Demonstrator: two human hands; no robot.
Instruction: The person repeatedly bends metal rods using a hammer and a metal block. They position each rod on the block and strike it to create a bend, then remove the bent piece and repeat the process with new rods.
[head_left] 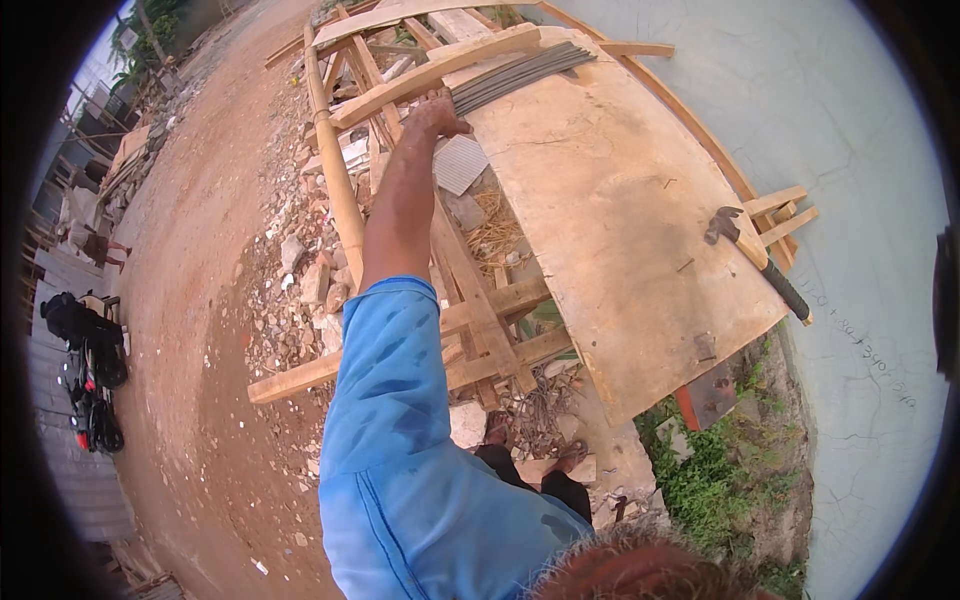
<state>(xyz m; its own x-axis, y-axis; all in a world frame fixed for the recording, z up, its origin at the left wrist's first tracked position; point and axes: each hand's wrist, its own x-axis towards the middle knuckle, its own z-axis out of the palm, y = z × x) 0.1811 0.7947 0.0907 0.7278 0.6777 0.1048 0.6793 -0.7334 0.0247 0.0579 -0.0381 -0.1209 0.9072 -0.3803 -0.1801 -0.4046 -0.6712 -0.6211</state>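
head view: left hand [436, 115] at the left end of the grey rods [525, 76], on the far part of the board [620, 180].
the rods appear gathered side by side; the hammer [750, 248] lies unheld across the board's right edge; what remains cannot be judged. the left arm reaches forward, nearly straight; fingers bend at the rod ends, but whether they pinch them cannot be told. the right hand is out of view.
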